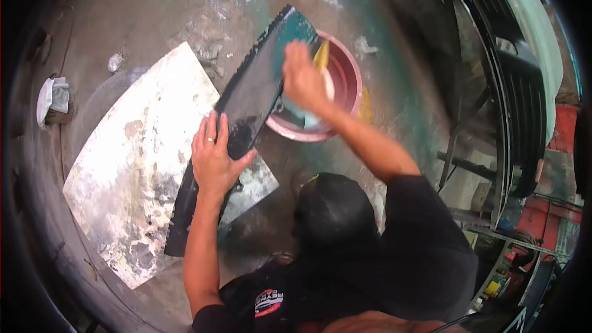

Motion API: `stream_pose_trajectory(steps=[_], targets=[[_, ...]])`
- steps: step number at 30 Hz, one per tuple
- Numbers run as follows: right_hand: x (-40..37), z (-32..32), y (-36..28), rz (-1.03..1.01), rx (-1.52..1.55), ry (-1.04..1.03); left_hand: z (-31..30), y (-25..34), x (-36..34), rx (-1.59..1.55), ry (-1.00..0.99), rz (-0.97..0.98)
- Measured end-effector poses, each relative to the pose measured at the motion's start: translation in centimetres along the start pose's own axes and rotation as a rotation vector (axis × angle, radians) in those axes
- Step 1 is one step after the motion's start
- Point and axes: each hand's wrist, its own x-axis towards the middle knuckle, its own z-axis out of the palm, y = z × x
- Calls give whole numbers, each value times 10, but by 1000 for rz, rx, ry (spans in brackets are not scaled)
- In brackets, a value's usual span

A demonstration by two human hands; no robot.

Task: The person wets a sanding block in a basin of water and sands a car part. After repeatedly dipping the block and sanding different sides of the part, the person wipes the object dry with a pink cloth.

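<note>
A long dark panel [246, 95] with a jagged edge lies slantwise across a white stained board [142, 154], its upper end by a pink basin [353, 80]. My left hand [216, 154] rests on the panel's lower half, fingers spread, a ring on one finger. Over the panel's upper right edge is my right hand [302, 77], fingers bent together and a bit blurred; what they hold, if anything, cannot be made out. Inside the basin, partly behind the right hand, are a yellow item [321, 54] and a pale cloth-like item [312, 121].
The floor [246, 24] looks wet and stained. A small container with white material [58, 97] stands at the far left. Dark slatted panels [524, 86] stand upright at the right, above a cluttered metal rack [512, 265]. A dark cap [336, 209] shows below the basin.
</note>
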Motion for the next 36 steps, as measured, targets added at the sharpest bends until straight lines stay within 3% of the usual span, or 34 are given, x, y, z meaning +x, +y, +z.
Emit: stream_pose_trajectory(steps=[3, 5, 6, 7, 9, 10, 11, 13, 15, 17, 19, 20, 21, 22, 23, 25, 27, 28, 30, 32, 33, 35, 36], targets=[[-11, -19, -14, -131, -5, -52, 2, -3, -2, 3, 23, 20], [43, -20, 26, 156, 63, -170, 3, -2, -4, 17, 23, 22], [56, 13, 63, -57, -152, 133, 3, -2, -4, 17, 24, 23], [56, 8, 52, -61, -153, 138, 2, -2, -2, 17, 28, 26], [41, 2, 10, 135, 3, -165, 1, -3, -5, 17, 12, 22], [3, 20, 1, -166, -22, -37, 2, -4, -2, 17, -5, 17], [1, -26, -37, -318, 18, -106, 2, -6, 3, 22, 7, 14], [19, -7, 6, -413, 35, -44, 3, -5, -2, 22, 19, 33], [73, 0, 47, -83, 54, -146, 3, -4, -5, 35, 23, 35], [100, 35, 65, -33, -86, 29, 2, -4, -2, 11, 23, 22], [65, 20, 3, 41, 39, -141, 0, -4, -6, 13, 19, 29], [33, 27, -14, -291, -88, 12, 2, -4, -1, 10, 23, 33], [15, 11, -37, -388, 101, -57, 4, -6, 4, 12, 33, 34], [21, 13, -24, -407, 95, -93, 7, -6, 2, 18, 42, 35], [31, 16, -2, -408, 96, -127, 7, -8, -4, 30, 35, 44], [99, 9, 51, -74, 93, -195, 4, -5, -6, 50, 28, 37], [125, 32, 88, -27, 92, -56, 1, -3, -1, 23, 48, 40], [117, 29, 73, -30, 103, -61, -2, 0, 3, 29, 44, 30], [71, 23, 20, -269, 110, -146, -5, 4, 1, -115, 40, -111], [6, -2, -76, -554, 177, -181, 3, -1, 1, -105, 70, -116], [-10, -34, -127, -488, 262, -224, 9, -4, 1, -93, 89, -87], [-14, -19, -110, -647, 387, -261, 14, -13, -7, 51, 94, -49], [-7, -7, -85, -631, 238, -238, 3, -6, -4, 34, 77, -43]])
